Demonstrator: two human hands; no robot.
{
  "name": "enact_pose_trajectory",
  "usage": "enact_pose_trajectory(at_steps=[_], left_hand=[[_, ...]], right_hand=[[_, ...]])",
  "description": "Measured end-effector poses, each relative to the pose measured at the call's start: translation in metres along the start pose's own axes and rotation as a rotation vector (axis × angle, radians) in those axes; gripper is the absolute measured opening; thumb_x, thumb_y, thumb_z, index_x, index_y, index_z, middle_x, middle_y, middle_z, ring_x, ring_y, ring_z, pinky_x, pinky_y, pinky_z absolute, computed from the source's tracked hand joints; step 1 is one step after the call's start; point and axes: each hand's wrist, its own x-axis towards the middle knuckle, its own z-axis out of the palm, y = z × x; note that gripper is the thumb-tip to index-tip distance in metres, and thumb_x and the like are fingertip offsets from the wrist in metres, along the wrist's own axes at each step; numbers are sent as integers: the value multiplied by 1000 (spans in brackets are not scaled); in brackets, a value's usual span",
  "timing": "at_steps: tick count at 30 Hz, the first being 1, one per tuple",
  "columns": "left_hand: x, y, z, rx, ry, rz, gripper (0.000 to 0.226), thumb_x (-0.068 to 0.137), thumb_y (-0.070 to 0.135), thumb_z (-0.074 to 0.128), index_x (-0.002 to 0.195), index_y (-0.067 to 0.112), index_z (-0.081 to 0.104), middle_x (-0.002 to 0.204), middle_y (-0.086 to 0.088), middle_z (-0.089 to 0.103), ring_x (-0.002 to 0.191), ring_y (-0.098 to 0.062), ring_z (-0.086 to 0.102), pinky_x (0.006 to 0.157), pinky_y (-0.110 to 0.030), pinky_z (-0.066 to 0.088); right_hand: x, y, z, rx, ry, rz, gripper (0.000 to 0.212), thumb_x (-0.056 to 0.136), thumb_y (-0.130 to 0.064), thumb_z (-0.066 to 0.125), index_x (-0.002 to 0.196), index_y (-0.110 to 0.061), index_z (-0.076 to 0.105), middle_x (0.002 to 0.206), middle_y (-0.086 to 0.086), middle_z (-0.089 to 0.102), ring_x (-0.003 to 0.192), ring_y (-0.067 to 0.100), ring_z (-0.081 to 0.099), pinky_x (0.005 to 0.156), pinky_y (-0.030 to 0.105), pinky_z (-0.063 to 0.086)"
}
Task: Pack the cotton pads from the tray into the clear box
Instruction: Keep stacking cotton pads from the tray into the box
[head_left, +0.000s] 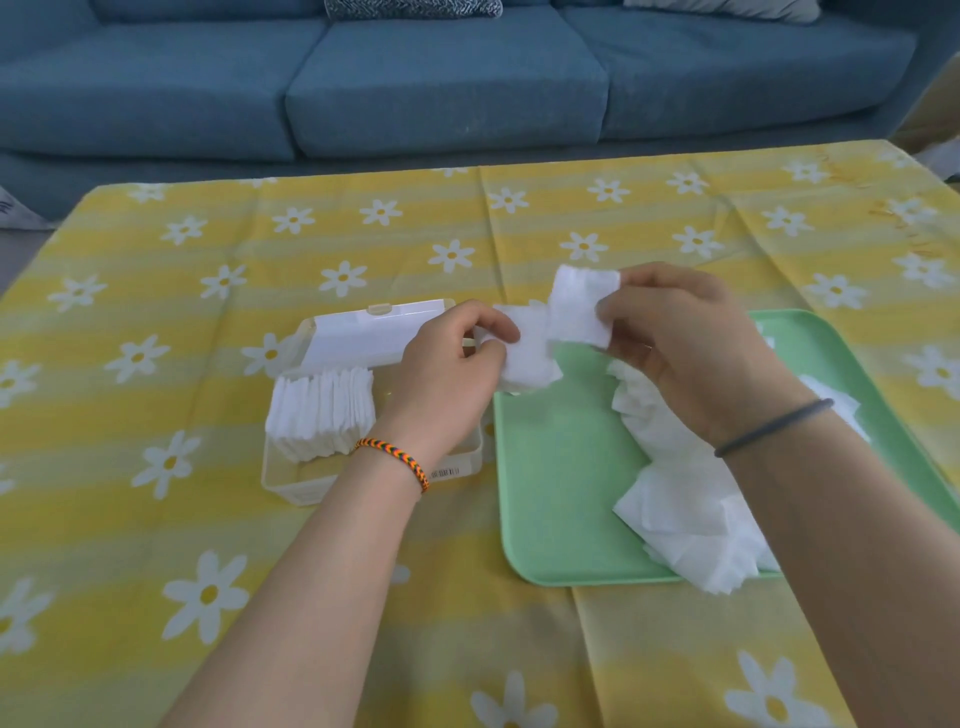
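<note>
A clear box with its lid open stands left of centre, and a row of white cotton pads stands upright in its left part. To its right lies a green tray with a loose heap of cotton pads. Above the gap between box and tray, my left hand pinches a small stack of pads. My right hand pinches another small stack of pads, held just right of the first and touching it.
Everything sits on a table under a yellow cloth with white daisies. A blue sofa stands beyond the far edge. My right forearm crosses over the tray's right part.
</note>
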Motion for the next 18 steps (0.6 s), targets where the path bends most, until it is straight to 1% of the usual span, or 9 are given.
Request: enact_pose_trajectory(at_steps=[2,5,7,9,11,13,15,16,18], left_hand=[[0,1,0,-2,-9,-9,27,91,3,52,94,25,67,99,-2,67,63,-15,49,51,-20,34],[-1,3,1,-26,-25,-13,28,91,2,51,100,26,64,102,5,65,66,-16,54,53,-20,38],[-2,5,2,-40,-32,-6,28,91,3,51,103,25,64,104,6,66,67,-20,56,56,-22,41],[-2,8,3,-49,-32,-7,29,90,3,50,104,23,65,104,7,67,79,-22,60,63,-25,45],[-3,9,5,-77,-29,-35,28,89,8,48,101,25,66,98,8,67,85,-19,60,76,-27,50],[-2,11,5,-135,-27,-82,27,81,20,45,93,26,68,91,6,68,93,-22,63,93,-41,55],[-1,12,5,-174,-26,-124,28,77,33,44,91,29,69,94,2,71,102,-26,65,99,-53,52],[0,13,5,-179,-20,-130,27,78,38,46,91,30,68,95,2,71,104,-26,65,100,-53,52],[-2,14,6,-170,-6,-108,18,86,39,54,92,29,67,89,9,67,96,-19,64,95,-43,53]], right_hand=[[-1,-4,-1,130,-37,33,20,84,11,56,76,-7,62,73,11,61,70,25,61,71,32,58],[-6,4,7,-32,-117,-3,16,85,11,57,83,-3,64,78,16,60,73,26,63,68,30,59],[-6,10,13,-193,-76,-64,16,83,12,59,84,-3,67,74,14,58,74,27,63,74,38,62],[-5,14,15,-282,-28,-95,15,81,10,63,88,-3,69,70,11,56,72,27,61,80,48,61],[-3,14,16,-320,3,-113,15,79,8,66,89,-3,70,70,11,57,70,28,62,78,53,60],[-3,16,15,-334,14,-119,15,78,6,68,87,-5,70,73,14,60,73,36,65,76,52,60],[-3,17,16,-328,12,-112,14,77,5,68,85,-7,70,74,14,61,77,38,68,76,50,61],[-3,18,16,-329,13,-108,14,76,4,69,85,-7,70,73,13,61,75,34,68,76,50,61],[-2,19,18,-335,16,-100,14,75,3,70,84,-8,70,71,11,62,71,28,67,77,50,61]])
